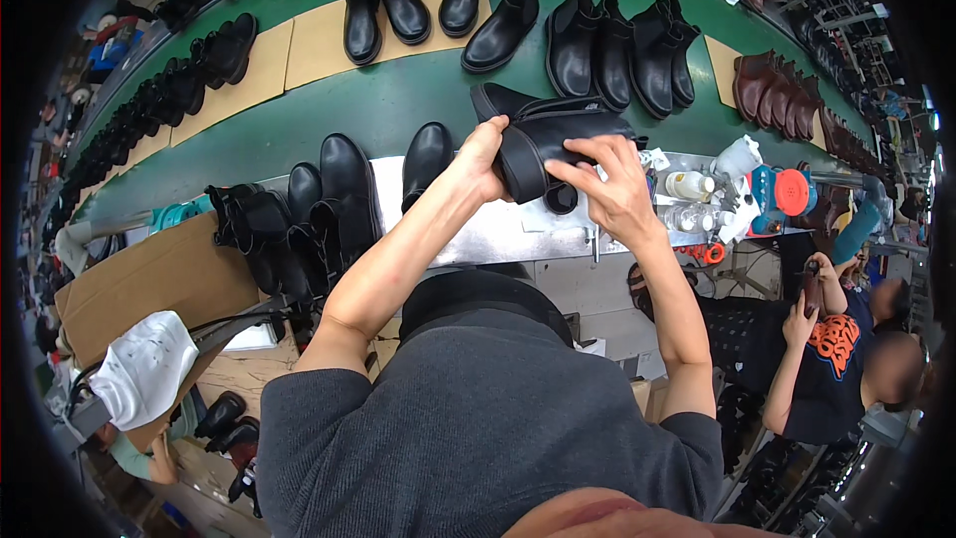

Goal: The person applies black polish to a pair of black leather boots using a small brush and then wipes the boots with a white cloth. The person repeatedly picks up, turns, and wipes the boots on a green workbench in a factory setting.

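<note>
A black leather boot (585,125) lies tilted on its side in the air over the near edge of the bench. My left hand (482,161) is closed round its heel and sole end, thumb on top. On the boot's other side, the spread fingers of my right hand (615,184) touch the leather next to the heel; its remaining fingers are partly hidden. Just left of my left hand stands another black boot (429,154) on the metal strip. A small dark round container (561,199) sits beneath the held boot.
Several black ankle boots (498,25) line the green bench (418,85), with brown shoes (777,95) at right. Bottles (689,185) and a blue-and-red container (790,191) stand right of my hand. More boots (344,179) and cardboard (149,274) are at left. A co-worker (836,349) sits at right.
</note>
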Tool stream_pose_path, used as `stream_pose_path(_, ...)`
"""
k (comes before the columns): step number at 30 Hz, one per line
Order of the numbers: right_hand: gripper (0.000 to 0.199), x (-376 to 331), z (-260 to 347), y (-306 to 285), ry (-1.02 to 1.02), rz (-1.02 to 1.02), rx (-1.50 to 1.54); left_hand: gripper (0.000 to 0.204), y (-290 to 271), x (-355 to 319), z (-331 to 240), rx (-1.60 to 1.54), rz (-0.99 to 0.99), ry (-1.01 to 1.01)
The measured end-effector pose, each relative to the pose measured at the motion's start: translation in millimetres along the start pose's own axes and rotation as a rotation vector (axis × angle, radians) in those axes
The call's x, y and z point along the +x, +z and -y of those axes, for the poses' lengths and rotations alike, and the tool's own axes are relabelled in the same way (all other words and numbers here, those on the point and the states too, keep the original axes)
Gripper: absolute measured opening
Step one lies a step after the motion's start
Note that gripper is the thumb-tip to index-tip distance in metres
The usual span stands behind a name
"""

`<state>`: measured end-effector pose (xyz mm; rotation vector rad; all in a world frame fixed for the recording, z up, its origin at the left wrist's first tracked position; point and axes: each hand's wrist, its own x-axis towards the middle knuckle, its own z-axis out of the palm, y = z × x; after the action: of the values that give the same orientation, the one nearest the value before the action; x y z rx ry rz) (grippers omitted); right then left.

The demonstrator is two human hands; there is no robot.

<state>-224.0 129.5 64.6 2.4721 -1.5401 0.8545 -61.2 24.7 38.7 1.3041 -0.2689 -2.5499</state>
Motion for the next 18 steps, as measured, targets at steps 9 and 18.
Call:
stream_pose_path(9, 0.036, 2.6, -0.7, 6.8, 0.062, 0.015, -0.022, 0.049, -3.7, 15.3, 3.0, -0.053, 0.045, 0.011)
stream_pose_path(18, 0.031, -67.3, 1.3, 37.6, 0.838, -0.434, 0.274, 0.046, -29.1, 13.6, -12.1, -0.117, -0.086, 0.138)
